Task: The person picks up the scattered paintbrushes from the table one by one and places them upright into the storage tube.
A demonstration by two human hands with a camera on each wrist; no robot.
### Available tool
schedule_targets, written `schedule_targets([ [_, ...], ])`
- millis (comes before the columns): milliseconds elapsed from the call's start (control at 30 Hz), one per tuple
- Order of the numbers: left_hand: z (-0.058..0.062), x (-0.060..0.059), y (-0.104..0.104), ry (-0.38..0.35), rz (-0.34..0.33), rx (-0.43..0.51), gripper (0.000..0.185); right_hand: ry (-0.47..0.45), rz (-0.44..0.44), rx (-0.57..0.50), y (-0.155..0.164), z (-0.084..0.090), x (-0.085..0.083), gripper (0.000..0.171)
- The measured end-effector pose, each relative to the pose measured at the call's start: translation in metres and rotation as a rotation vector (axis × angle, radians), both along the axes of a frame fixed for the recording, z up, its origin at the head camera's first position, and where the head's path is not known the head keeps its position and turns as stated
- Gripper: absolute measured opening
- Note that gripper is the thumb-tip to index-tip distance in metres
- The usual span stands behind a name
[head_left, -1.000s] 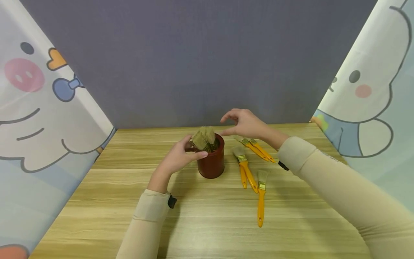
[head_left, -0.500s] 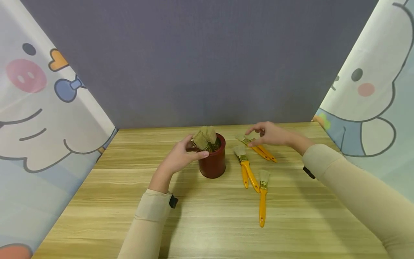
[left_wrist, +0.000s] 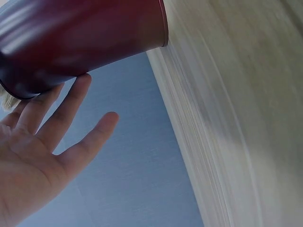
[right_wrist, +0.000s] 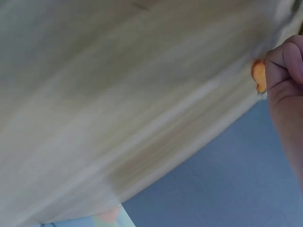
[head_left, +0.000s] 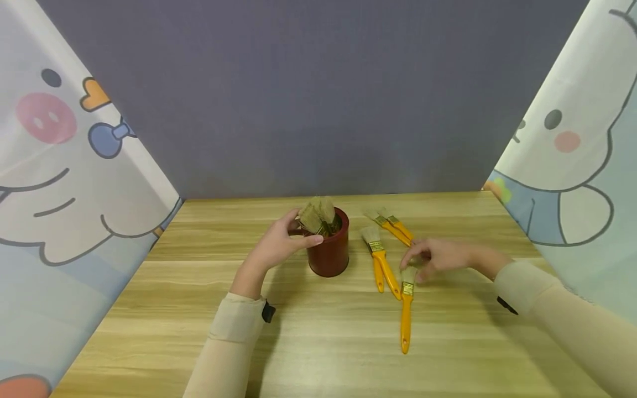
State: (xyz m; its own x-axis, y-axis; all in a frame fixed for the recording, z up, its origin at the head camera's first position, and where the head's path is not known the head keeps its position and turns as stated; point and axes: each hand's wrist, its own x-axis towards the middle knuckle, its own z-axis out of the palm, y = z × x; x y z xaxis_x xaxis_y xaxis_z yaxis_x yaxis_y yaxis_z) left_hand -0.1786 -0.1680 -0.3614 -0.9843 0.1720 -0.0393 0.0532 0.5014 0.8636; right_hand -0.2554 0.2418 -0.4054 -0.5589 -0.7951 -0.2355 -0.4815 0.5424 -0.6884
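Hands were split: the left hand (head_left: 278,247) was kept resting on the red cup (head_left: 329,251) of brushes, fingers relaxed, while the right hand (head_left: 434,257) had been brought down from above the cup – fingers now curling over the bristles of the nearest yellow-handled paintbrush (head_left: 406,307) on the tabletop (head_left: 318,342), grip not yet certain.

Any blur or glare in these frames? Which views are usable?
Head view: sharp and evenly lit, soft shadows, only the right hand smeared above the brush. Left wrist view: red pot and left hand clear, tabletop streaked. Right wrist view: heavy motion blur throughout. No strong glare.
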Motion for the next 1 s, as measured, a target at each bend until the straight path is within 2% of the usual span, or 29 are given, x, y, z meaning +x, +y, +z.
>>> schedule_targets([
  [267, -0.001, 0.002, 0.002, 0.008, -0.007, 0.001, 0.086, -0.035, 0.010, -0.066, 0.001, -0.007, 0.014, 0.038],
  [500, 0.000, 0.002, 0.002, 0.006, 0.002, -0.003, 0.087, -0.015, 0.052, -0.060, -0.004, -0.011, 0.014, 0.032],
  [733, -0.003, 0.002, 0.000, 0.008, 0.005, -0.023, 0.086, -0.023, 0.045, -0.039, -0.002, -0.012, 0.016, 0.028],
  [1000, 0.000, 0.001, 0.000, 0.011, -0.017, -0.008, 0.086, 0.012, 0.054, -0.061, 0.016, -0.007, 0.018, 0.026],
])
